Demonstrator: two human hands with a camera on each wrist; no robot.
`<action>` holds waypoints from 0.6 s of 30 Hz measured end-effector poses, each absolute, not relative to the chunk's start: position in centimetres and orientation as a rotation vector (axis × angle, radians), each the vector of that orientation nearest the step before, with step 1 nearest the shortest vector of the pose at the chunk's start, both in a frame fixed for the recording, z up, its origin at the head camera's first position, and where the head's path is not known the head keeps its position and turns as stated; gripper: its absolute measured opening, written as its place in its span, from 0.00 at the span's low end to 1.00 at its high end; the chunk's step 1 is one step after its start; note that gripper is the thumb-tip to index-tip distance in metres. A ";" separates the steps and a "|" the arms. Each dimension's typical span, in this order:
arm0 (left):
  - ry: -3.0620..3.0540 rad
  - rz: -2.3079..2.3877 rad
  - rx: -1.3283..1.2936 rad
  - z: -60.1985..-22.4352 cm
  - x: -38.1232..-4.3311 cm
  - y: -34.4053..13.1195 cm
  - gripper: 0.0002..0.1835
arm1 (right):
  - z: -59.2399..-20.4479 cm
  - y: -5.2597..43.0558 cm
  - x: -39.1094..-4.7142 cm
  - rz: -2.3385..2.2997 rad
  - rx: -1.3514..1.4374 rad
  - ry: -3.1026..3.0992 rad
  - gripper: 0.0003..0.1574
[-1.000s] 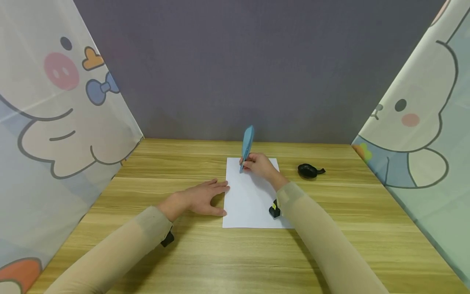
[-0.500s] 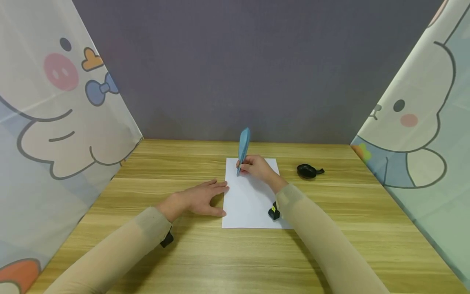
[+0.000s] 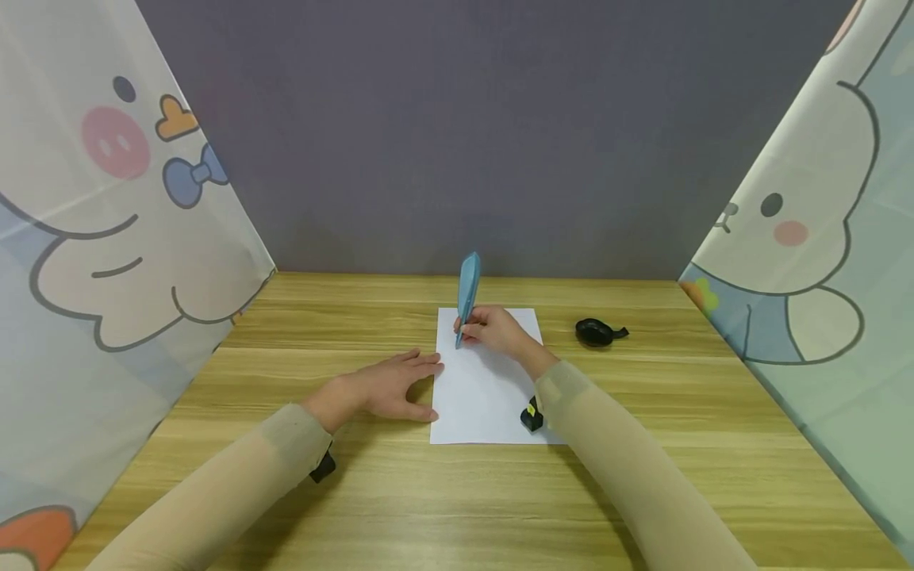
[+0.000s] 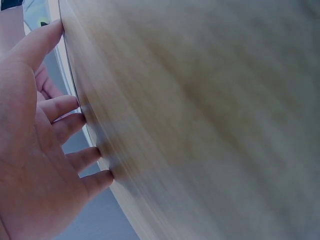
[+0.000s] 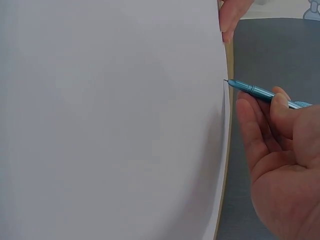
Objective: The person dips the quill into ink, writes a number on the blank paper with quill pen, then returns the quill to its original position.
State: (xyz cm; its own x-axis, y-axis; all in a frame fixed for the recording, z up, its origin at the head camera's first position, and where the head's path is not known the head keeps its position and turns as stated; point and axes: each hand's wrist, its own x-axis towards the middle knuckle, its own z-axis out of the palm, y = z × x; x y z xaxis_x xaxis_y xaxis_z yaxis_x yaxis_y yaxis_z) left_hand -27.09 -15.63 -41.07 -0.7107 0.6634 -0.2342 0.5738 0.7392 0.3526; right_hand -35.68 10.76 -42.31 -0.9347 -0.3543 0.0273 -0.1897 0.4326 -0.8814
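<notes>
While your right hand (image 3: 497,329) pinches the blue pen (image 3: 468,285) in its fingers, tip at about ten o'clock on the white paper (image 3: 474,404), your left hand (image 3: 393,388) spreads its fingers wide at the paper's nine o'clock edge. A black oval object (image 3: 595,332), hard to identify, lies on the counter (image 3: 400,500) beyond the paper's two o'clock side. Your right sleeve (image 3: 621,444) hides the four o'clock corner; the right wrist view cuts off the pen's upper end.
</notes>
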 end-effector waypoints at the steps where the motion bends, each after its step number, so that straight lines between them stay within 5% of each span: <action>1: 2.594 0.362 0.957 -41.0 -27.1 -15.6 0.51 | -42.3 10.8 -35.7 -1.520 -0.478 2.512 0.12; 18: 2.596 0.366 0.959 -41.0 -27.0 -15.6 0.51 | -42.2 10.6 -34.6 -1.538 -0.555 2.403 0.12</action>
